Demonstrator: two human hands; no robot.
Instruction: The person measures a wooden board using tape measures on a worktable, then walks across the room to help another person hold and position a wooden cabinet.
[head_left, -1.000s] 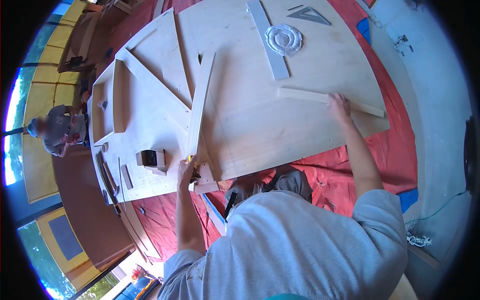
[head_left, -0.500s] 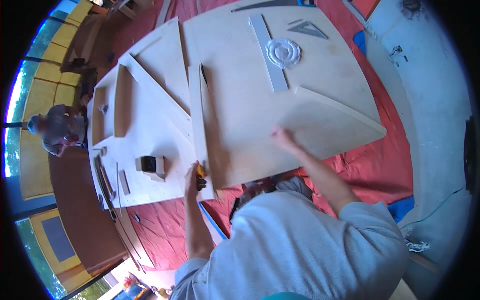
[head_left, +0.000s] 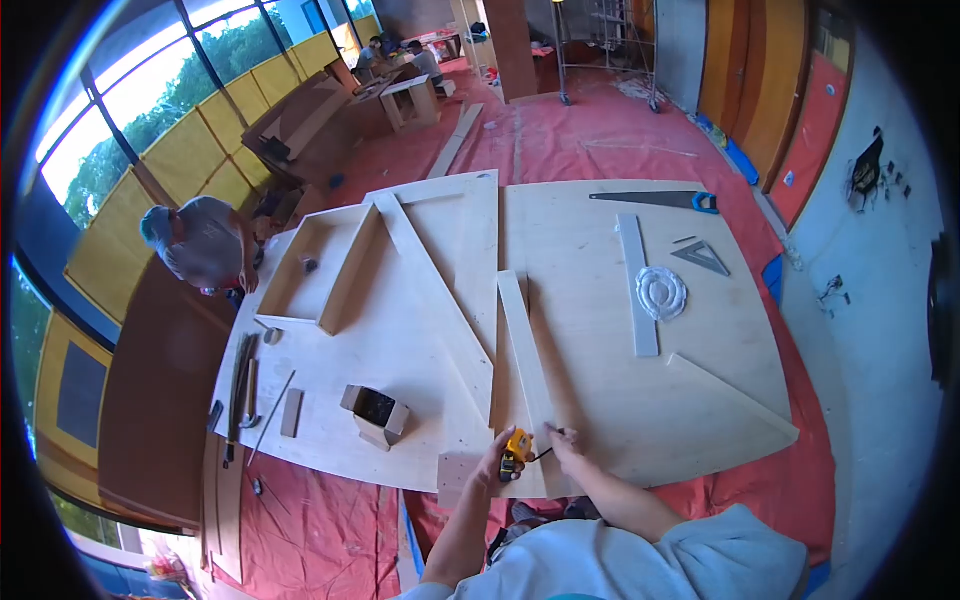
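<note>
My left hand (head_left: pixel 489 464) is closed around a yellow and black tape measure (head_left: pixel 516 454) at the near edge of the big plywood sheet (head_left: pixel 620 430). Just to its right, my right hand (head_left: pixel 570 455) has its fingers closed on a thin dark pencil-like stick (head_left: pixel 545 454), which slants toward the tape measure. Its exact kind is too small to make out. A long narrow wooden strip (head_left: pixel 524 345) lies under and ahead of both hands, pointing away from me.
An open cardboard box (head_left: pixel 376 408), a hammer (head_left: pixel 251 395) and a wooden frame (head_left: pixel 350 270) are on the left. Toward the right lie a handsaw (head_left: pixel 650 200), a set square (head_left: pixel 703 258) and a silver roll (head_left: pixel 661 293). A co-worker (head_left: pixel 205 245) stands at the left edge.
My view has tilted up to show more of the room. My right hand has come from the right part of the sheet to beside my left hand, which still holds the tape measure.
</note>
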